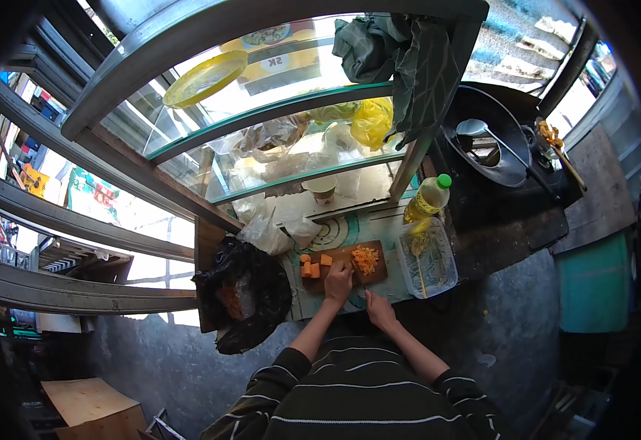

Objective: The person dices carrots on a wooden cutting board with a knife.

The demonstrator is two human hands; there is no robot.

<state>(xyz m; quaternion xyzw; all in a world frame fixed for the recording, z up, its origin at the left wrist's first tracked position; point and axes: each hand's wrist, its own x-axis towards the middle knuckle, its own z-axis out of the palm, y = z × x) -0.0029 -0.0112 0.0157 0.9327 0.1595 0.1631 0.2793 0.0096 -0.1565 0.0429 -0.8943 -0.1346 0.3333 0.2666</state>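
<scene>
A wooden cutting board (376, 277) lies on the counter. On its right part is a pile of finely cut orange pieces (365, 259); larger orange chunks (310, 270) sit at its left end. My left hand (338, 281) is closed over the middle of the board, fingers bent down, and what is under the fingertips is too small to make out. Just off the board's front edge, my right hand (381, 309) is closed around the handle of a knife (367, 292), whose blade is mostly hidden.
A clear plastic tub (445, 270) and an oil bottle (429, 199) stand right of the board. Left is a black plastic bag (270, 286). A glass cabinet (276, 117) rises behind. At the right back, a wok (507, 173) holds a ladle (471, 128).
</scene>
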